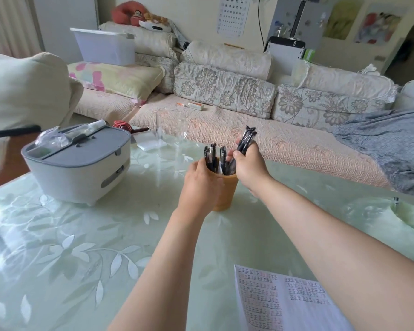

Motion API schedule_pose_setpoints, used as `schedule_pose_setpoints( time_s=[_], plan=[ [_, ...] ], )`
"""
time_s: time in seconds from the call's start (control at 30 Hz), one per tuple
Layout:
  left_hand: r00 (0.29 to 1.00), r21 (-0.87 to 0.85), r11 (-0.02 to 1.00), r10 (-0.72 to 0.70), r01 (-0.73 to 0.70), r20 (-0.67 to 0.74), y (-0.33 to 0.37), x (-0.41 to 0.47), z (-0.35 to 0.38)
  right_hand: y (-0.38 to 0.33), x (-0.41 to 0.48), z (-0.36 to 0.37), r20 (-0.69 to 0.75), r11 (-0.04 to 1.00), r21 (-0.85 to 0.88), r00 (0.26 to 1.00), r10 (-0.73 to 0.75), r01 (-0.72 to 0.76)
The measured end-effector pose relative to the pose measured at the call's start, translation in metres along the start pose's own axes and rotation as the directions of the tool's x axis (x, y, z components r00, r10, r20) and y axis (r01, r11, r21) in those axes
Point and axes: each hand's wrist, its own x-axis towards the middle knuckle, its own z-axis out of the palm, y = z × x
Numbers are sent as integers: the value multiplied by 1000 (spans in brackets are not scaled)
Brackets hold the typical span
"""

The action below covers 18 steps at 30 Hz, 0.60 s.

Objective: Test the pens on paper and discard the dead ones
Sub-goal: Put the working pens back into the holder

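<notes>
1. Counter (81, 259): glass top with a leaf pattern; it carries the items below.
2. Grey-lidded white container (77, 163): at the counter's far left.
3. Sheet of paper (285, 304): near right, covered in written marks.
4. Left hand (200, 185): curled round the orange pen cup (227, 192), mid-counter.
5. Right hand (249, 163): grips a bundle of black pens (246, 139), tilted at the cup's mouth.
6. Remaining pens (210, 156): upright in the cup.

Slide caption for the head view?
Left hand holds round orange pen cup; right hand grips bundle of black pens.
</notes>
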Motion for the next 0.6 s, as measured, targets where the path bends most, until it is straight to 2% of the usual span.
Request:
schedule_pose_setpoints(
  time_s=[0.13,0.27,0.33,0.43,0.53,0.6],
  plan=[
    [1000,1,1000,7,-7,-12,-2,2,2,12,-3,1,22,978,-205,999,45,-40],
    [1000,-1,1000,8,-8,-10,-3,3,3,22,-4,4,112,892,-448,985,133,-70],
    [1000,-5,1000,8,-8,-11,-3,3,3,21,-6,2,119,900,-429,982,147,-83],
    [1000,2,1000,2,-2,-13,-4,4,3,16,-10,-6,160,947,-305,975,155,-101],
    [1000,9,1000,16,-16,-15,-5,5,4,9,-9,-7,189,969,-243,977,98,-51],
    [1000,13,1000,12,-12,-13,-5,5,4,4,-6,-4,205,962,-273,978,41,16]
  ],
)
